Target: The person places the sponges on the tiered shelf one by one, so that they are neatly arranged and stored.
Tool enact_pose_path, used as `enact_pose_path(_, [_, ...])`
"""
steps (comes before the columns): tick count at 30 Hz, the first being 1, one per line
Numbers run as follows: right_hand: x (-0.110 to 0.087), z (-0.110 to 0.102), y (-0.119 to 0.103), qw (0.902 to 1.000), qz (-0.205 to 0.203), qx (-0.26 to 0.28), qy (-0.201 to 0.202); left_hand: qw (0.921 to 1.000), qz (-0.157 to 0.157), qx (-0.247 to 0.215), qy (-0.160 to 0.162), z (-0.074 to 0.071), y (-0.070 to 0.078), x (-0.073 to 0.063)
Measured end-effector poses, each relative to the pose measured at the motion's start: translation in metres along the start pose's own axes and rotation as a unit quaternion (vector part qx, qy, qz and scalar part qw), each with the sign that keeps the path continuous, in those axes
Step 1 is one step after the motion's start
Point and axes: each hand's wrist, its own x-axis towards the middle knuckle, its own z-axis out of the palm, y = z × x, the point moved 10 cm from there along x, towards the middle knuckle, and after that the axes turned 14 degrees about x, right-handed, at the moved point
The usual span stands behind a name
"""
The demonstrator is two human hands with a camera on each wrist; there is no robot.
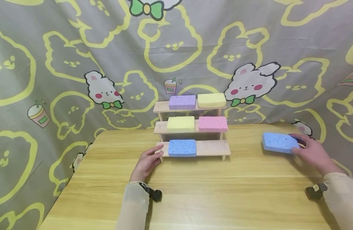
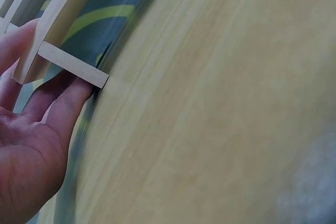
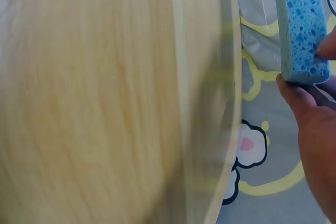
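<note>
At the right, my right hand (image 1: 314, 153) pinches one end of a blue sponge (image 1: 280, 142), held above the table; its pores show up close in the right wrist view, where the fingers (image 3: 302, 100) grip its end. My left hand (image 1: 147, 163) holds the left end of the bottom step of a three-tier wooden rack (image 1: 212, 147). In the left wrist view, fingers (image 2: 65, 100) reach behind the rack's leg (image 2: 73, 65). On the bottom step sits another blue sponge (image 1: 182, 148). Higher up are a yellow sponge (image 1: 180, 124) beside a pink sponge (image 1: 212, 124), and a purple sponge (image 1: 182, 102) beside another yellow sponge (image 1: 211, 100).
The rack stands near the back of a wooden table (image 1: 222, 191). A grey curtain (image 1: 188, 41) with yellow outlines and white rabbits hangs behind and around the table. Small dark cameras are strapped to the left wrist (image 1: 154, 193) and right wrist (image 1: 315, 191).
</note>
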Motion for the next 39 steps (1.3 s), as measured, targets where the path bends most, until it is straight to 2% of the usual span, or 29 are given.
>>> enact_pose_path(16, [-0.009, 0.002, -0.015, 0.9960, -0.035, 0.082, -0.006, 0.9997, -0.005, 0.008, -0.023, 0.002, 0.002, 0.001])
enact_pose_path(25, [-0.010, 0.010, -0.027, 0.9943, -0.045, 0.092, -0.031, 0.9999, 0.007, 0.006, -0.012, 0.000, 0.004, 0.001])
enact_pose_path(31, [-0.012, 0.019, -0.044, 0.9841, -0.075, 0.151, -0.056, 0.9994, 0.021, 0.027, 0.004, -0.004, 0.008, 0.000])
enact_pose_path(39, [-0.017, 0.028, -0.053, 0.9779, -0.071, 0.181, -0.076, 0.9978, 0.024, 0.062, 0.003, -0.002, 0.011, 0.000])
